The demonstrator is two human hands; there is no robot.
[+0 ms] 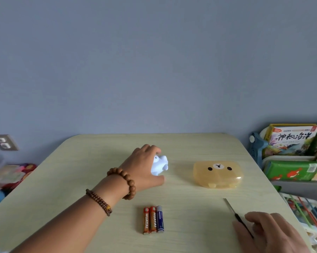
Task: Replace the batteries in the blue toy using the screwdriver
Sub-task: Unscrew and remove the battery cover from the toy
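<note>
Three batteries (153, 220) lay near the surface's front edge, and the job looked barely started. Left hand (145, 167) gripped the blue toy (160, 168); right hand (267, 232) pinched the screwdriver (232, 209).

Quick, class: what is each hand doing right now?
Left hand: grips the small pale-blue plastic toy.
Right hand: holds the thin black-handled screwdriver.
</note>
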